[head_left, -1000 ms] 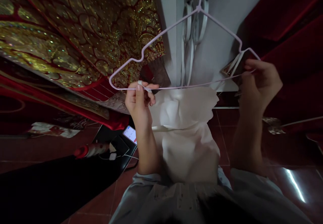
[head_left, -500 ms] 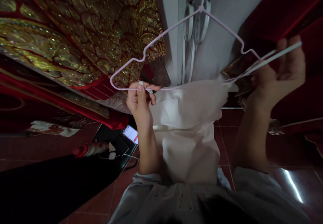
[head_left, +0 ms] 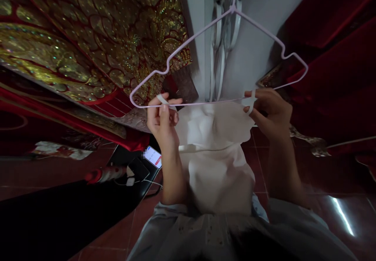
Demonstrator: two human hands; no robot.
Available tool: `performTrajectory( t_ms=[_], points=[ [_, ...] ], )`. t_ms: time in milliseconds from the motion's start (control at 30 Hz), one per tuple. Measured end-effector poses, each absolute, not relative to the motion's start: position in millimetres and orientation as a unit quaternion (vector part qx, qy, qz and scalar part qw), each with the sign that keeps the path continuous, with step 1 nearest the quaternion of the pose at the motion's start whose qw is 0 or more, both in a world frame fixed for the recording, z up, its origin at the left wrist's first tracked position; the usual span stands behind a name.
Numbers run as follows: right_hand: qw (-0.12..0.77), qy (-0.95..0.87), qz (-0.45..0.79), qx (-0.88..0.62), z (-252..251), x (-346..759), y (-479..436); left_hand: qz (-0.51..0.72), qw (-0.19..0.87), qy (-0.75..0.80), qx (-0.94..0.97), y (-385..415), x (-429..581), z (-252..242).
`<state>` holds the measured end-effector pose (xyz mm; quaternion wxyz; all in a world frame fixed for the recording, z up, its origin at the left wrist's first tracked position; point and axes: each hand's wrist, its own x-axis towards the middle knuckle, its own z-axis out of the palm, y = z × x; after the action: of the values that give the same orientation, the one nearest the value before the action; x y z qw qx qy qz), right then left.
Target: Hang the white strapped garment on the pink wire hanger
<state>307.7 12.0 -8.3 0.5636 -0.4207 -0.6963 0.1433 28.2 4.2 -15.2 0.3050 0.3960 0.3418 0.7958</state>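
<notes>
A pale pink clothes hanger (head_left: 201,34) hangs in front of me from its hook. Below its bottom bar drops a cream garment (head_left: 216,171) with thin white straps. My left hand (head_left: 164,118) pinches the bar near its left end, and a white strap (head_left: 162,99) runs over the fingers. My right hand (head_left: 268,110) is at the right side of the garment, just under the bar. Its thumb and fingers hold another white strap (head_left: 252,103), stretched in a loop between the fingertips. Part of the garment's upper edge lies behind the hands.
Gold-sequined red cloth (head_left: 141,29) fills the left, and dark red cloth (head_left: 337,73) hangs at right. Behind the hanger is a grey door (head_left: 249,57) with curved metal handles (head_left: 217,45). A lit phone (head_left: 152,157) lies on a black surface beside a bottle (head_left: 108,173), above red floor tiles.
My right hand has moved left and inward, from beyond the hanger's right end to below its bar, bringing the strap along. The left hand has stayed almost still.
</notes>
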Motion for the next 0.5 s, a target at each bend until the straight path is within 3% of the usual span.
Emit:
performTrajectory(
  t_ms=[300, 367, 500],
  points=[
    [0.598, -0.658, 0.177, -0.422, -23.3, 305.3, 17.8, 0.838, 0.003, 0.407, 0.364, 17.4, -24.6, -38.1],
    [0.604, -0.65, 0.194, -0.418, -24.9, 301.7, 18.9, 0.828, -0.012, 0.406, 0.387, 23.9, -35.8, -32.9],
    [0.612, -0.636, 0.236, -0.405, -28.6, 295.4, 16.9, 0.797, 0.061, 0.376, 0.469, 27.3, -54.7, -22.4]
  ],
)
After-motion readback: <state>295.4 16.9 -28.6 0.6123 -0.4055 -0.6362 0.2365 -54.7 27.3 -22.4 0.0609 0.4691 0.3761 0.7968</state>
